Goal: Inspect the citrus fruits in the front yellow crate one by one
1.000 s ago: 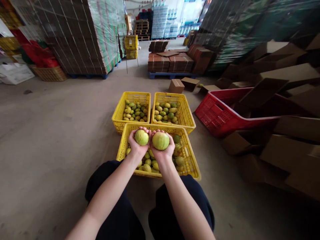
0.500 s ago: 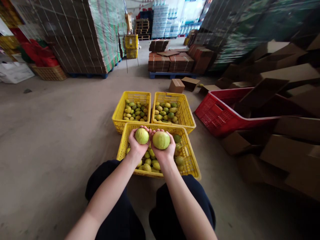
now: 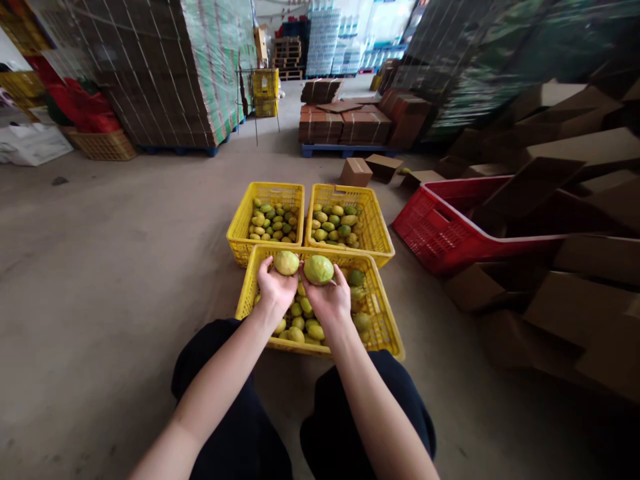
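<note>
My left hand (image 3: 277, 288), palm up with the fingers curled, holds a pale yellow-green fruit (image 3: 287, 263). A slightly larger, greener fruit (image 3: 319, 270) rests in my right hand (image 3: 331, 301), also palm up. Both are rounded and a little lemon-like; the exact kind is unclear. The two hands are side by side above the near yellow crate (image 3: 387, 320). More yellow and green fruit (image 3: 296, 333) lies in that crate, partly hidden by my hands and forearms.
Behind it stand a left yellow crate (image 3: 240, 237) and a right yellow crate (image 3: 379, 233), both holding similar fruit. To the right, a red crate (image 3: 425, 230) sits among cardboard boxes (image 3: 575, 300). Flattened cartons (image 3: 345, 127) lie on a blue pallet (image 3: 330, 151) farther back.
Both fruits have turned in my hands and sit slightly higher, nearer the fingertips. My left fingers have spread a little. The view has shifted slightly.
</note>
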### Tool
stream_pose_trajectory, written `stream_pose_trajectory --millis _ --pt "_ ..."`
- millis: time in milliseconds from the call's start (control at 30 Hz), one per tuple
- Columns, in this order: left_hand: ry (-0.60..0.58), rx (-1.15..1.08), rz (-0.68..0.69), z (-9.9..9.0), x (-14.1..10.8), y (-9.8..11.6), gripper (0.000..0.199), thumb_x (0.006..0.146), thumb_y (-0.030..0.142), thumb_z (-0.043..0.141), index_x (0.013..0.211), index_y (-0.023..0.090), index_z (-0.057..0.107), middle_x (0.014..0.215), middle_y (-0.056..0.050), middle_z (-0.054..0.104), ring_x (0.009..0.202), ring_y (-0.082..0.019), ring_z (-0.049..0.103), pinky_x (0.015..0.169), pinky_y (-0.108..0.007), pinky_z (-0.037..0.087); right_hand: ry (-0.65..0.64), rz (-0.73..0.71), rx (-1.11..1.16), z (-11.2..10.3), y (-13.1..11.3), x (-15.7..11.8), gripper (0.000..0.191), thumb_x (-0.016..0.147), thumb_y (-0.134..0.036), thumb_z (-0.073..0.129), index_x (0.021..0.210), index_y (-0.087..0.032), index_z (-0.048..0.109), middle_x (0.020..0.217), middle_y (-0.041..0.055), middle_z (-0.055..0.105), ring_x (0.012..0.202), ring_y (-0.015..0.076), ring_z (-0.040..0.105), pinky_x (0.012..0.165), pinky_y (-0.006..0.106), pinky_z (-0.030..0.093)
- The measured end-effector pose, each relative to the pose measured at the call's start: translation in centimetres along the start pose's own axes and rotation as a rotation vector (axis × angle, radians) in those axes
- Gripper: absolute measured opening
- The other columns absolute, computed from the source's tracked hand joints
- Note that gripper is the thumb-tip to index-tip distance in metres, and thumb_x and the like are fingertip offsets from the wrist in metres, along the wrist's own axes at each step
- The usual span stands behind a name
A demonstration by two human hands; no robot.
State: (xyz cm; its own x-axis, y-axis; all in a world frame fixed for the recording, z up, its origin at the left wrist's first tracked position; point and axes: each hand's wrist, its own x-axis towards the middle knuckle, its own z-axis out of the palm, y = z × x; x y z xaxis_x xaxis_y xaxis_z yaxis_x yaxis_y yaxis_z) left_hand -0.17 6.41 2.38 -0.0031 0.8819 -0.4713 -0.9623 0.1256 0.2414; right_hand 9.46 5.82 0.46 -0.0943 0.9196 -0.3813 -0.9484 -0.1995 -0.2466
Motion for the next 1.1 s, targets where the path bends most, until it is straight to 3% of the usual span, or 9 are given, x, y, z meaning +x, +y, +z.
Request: stream_pose_trajectory --millis 267,467,633,733,867,967,1000,1067,1100 --pt "-0.110 -0.026 -0.144 0.0 -0.7 0.8 0.017 0.079 0.020 0.045 0.074 0.015 0.061 0.070 -0.003 0.064 0.069 -0.013 0.063 0.074 -0.026 0.052 -0.039 0.083 0.061 1.0 -0.7 -1.1 0.024 0.076 -0.033 0.053 0.090 -0.016 0.061 0.084 0.0081 0.069 0.075 0.0184 0.063 0.062 0.031 0.057" --pt "-0.222 0.063 -0.101 -0.1 -1.0 1.2 0.017 0.078 0.018 0.047 0.072 0.016 0.062 0.072 -0.001 0.064 0.063 -0.011 0.062 0.071 -0.026 0.053 -0.094 0.080 0.043 1.1 -0.6 -1.7 0.019 0.072 -0.030 0.057 0.086 -0.018 0.062 0.082 0.0038 0.070 0.070 0.0167 0.063 0.057 0.028 0.055" --pt "-0.132 0.071 -0.141 -0.9 -0.6 0.8 0.016 0.077 0.020 0.048 0.079 0.013 0.062 0.076 -0.004 0.065 0.073 -0.012 0.065 0.079 -0.026 0.053 -0.045 0.020 0.093 0.7 -1.4 -1.4 0.019 0.071 -0.027 0.056 0.087 -0.019 0.062 0.081 0.0027 0.070 0.074 0.0163 0.064 0.063 0.028 0.056" --pt "-0.084 0.206 -0.262 -3.4 -1.2 -0.2 0.018 0.079 0.025 0.049 0.082 0.014 0.062 0.074 -0.004 0.065 0.071 -0.013 0.066 0.067 -0.024 0.054 -0.005 -0.024 0.091 0.5 -2.7 -1.2 0.019 0.071 -0.027 0.054 0.087 -0.019 0.062 0.079 0.0026 0.070 0.076 0.0161 0.065 0.064 0.027 0.055" --pt "-0.121 0.706 -0.579 -10.8 -3.4 -1.8 0.027 0.080 0.040 0.048 0.076 0.019 0.065 0.073 -0.002 0.066 0.061 -0.012 0.065 0.044 -0.019 0.046 0.031 -0.071 0.085 0.7 -4.7 -1.5 0.018 0.072 -0.028 0.053 0.086 -0.019 0.061 0.074 0.0023 0.068 0.075 0.0158 0.065 0.064 0.027 0.056" --pt "-0.353 1.138 -0.867 -16.6 -5.6 -2.2 0.029 0.076 0.043 0.046 0.062 0.027 0.065 0.061 0.000 0.064 0.054 -0.017 0.064 0.043 -0.028 0.048 0.061 -0.088 0.107 0.7 -6.1 -1.9 0.018 0.074 -0.028 0.051 0.086 -0.019 0.061 0.074 0.0021 0.068 0.075 0.0160 0.065 0.063 0.027 0.056" --pt "-0.500 1.279 -0.973 -17.8 -6.2 -2.0 0.029 0.074 0.042 0.046 0.057 0.028 0.063 0.055 0.000 0.062 0.052 -0.020 0.064 0.042 -0.032 0.049 0.066 -0.094 0.111 0.7 -6.5 -2.1 0.019 0.075 -0.028 0.050 0.087 -0.019 0.061 0.075 0.0021 0.068 0.075 0.0162 0.065 0.063 0.027 0.056" --pt "-0.733 1.542 -1.007 -18.2 -6.6 -1.0 0.028 0.073 0.040 0.047 0.052 0.029 0.061 0.051 0.001 0.061 0.051 -0.023 0.064 0.041 -0.037 0.050 0.073 -0.107 0.108 0.5 -7.3 -2.4 0.020 0.075 -0.029 0.050 0.089 -0.019 0.060 0.076 0.0020 0.068 0.076 0.0161 0.065 0.064 0.027 0.056" --pt "-0.728 1.682 -0.891 -17.3 -6.3 -0.3 0.023 0.069 0.038 0.051 0.050 0.028 0.061 0.051 0.001 0.061 0.050 -0.024 0.064 0.041 -0.037 0.050 0.074 -0.114 0.102 0.3 -7.7 -2.5 0.021 0.074 -0.028 0.050 0.089 -0.019 0.060 0.076 0.0019 0.068 0.076 0.0160 0.066 0.064 0.027 0.057"
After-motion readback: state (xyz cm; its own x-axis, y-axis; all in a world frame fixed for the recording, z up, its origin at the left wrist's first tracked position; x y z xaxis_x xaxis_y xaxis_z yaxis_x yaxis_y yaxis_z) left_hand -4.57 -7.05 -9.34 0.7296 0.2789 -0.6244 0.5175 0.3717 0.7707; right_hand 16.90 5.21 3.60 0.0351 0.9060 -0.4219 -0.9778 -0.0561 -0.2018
